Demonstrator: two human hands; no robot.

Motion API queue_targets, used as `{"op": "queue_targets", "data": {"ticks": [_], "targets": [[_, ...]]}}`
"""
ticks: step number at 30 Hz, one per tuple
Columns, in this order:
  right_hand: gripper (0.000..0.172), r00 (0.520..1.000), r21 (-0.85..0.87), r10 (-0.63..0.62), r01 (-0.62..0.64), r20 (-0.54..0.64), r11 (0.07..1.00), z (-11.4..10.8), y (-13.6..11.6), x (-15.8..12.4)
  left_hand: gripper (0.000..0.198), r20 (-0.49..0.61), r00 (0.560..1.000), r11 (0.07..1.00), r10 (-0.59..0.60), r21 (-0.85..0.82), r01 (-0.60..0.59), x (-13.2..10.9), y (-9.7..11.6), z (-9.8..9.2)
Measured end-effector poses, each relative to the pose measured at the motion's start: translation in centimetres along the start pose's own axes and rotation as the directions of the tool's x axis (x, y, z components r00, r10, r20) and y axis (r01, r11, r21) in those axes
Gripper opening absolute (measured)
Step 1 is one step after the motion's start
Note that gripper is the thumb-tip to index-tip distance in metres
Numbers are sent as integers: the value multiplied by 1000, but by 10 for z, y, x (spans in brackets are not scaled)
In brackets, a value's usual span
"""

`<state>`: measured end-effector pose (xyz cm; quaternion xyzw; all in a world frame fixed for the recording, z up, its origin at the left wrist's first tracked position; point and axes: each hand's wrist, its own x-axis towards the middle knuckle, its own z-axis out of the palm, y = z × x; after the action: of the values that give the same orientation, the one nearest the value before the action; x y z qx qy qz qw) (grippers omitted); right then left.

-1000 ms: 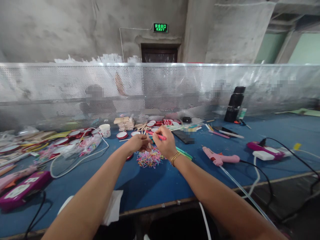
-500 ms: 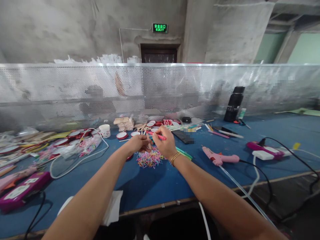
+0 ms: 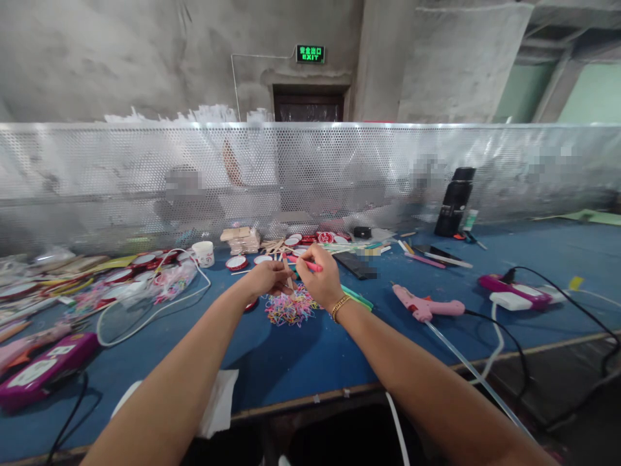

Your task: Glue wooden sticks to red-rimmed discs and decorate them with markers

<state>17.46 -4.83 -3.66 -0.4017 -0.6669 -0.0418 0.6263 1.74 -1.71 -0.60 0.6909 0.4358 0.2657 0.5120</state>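
Observation:
My left hand (image 3: 268, 278) is closed on a thin wooden craft stick (image 3: 290, 282), held upright between the fingers. A red-pink marker pen (image 3: 313, 266) is gripped in my right hand (image 3: 324, 279), its tip pointing left at the upper part of the stick. Whether the tip touches the wood is too small to tell. Right below both hands lies a pile of small multicoloured bands or string bits (image 3: 290, 310). Green pens or sticks (image 3: 358, 298) stick out beside my right wrist.
A pink glue gun (image 3: 427, 305) with a trailing glue stick lies to the right, near a purple power strip (image 3: 517, 292). Behind stand a black bottle (image 3: 454, 204), a paper cup (image 3: 203, 254) and stacked wooden sticks (image 3: 241, 240). Red-rimmed round lids (image 3: 237, 263) and a white cable (image 3: 160, 315) lie left.

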Motion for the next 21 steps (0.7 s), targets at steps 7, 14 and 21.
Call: {"op": "queue_targets", "data": {"ticks": [7, 14, 21], "targets": [[10, 1000, 1, 4, -4, -3, 1000, 0, 0, 0, 41, -2, 1000, 1000, 4, -1, -4, 1, -1, 0], [11, 1000, 2, -2, 2, -4, 1000, -1, -2, 1, 39, -23, 1000, 999, 4, 38, -3, -1, 1, 0], [11, 1000, 6, -14, 14, 3, 1000, 1, -2, 0, 37, -23, 1000, 1000, 0, 7, 0, 0, 0, -1]]}}
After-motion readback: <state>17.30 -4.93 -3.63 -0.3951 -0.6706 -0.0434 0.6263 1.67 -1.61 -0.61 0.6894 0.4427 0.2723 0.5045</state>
